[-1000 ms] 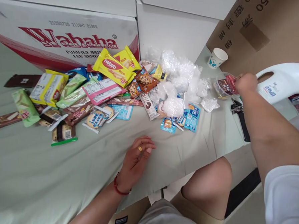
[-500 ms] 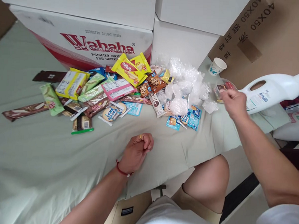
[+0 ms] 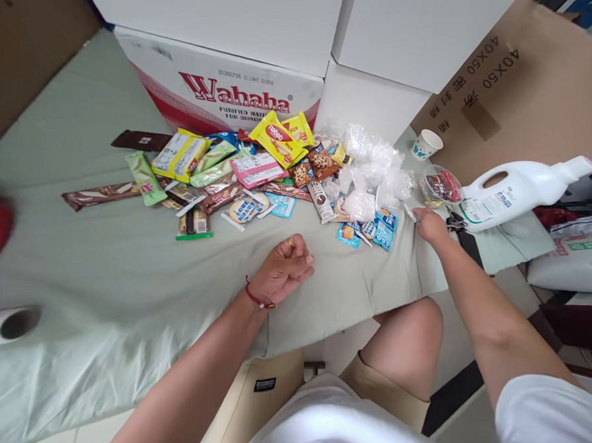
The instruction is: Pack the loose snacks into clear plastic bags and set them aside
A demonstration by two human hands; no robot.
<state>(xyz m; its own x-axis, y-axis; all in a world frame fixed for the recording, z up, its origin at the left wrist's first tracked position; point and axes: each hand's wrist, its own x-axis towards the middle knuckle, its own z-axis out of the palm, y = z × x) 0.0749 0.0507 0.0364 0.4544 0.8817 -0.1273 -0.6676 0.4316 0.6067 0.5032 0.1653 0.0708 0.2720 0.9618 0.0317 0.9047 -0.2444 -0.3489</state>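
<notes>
My left hand (image 3: 286, 268) rests on the green cloth with its fingers curled in, and nothing shows in it. My right hand (image 3: 431, 226) is closed at the right edge of a heap of crumpled clear plastic bags (image 3: 373, 169); its fingertips pinch a bit of clear plastic (image 3: 409, 213). Just beyond it stands a round clear container (image 3: 441, 186) with red and dark packets inside. Left of the bags lies a pile of wrapped snacks, among them a yellow wafer pack (image 3: 279, 139), a pink-edged pack (image 3: 259, 170) and small blue packets (image 3: 385, 229).
White cartons, one marked Wahaha (image 3: 233, 92), stand behind the pile. To the right are a paper cup (image 3: 428, 145), a white detergent bottle (image 3: 516, 193) lying tilted, black clips (image 3: 455, 221) and a brown carton (image 3: 521, 94). A white roll (image 3: 3, 325) lies at the left.
My right hand has drawn back from the clear container toward me and left, to the edge of the plastic bags. The view has shifted left, showing the white roll and a red thing.
</notes>
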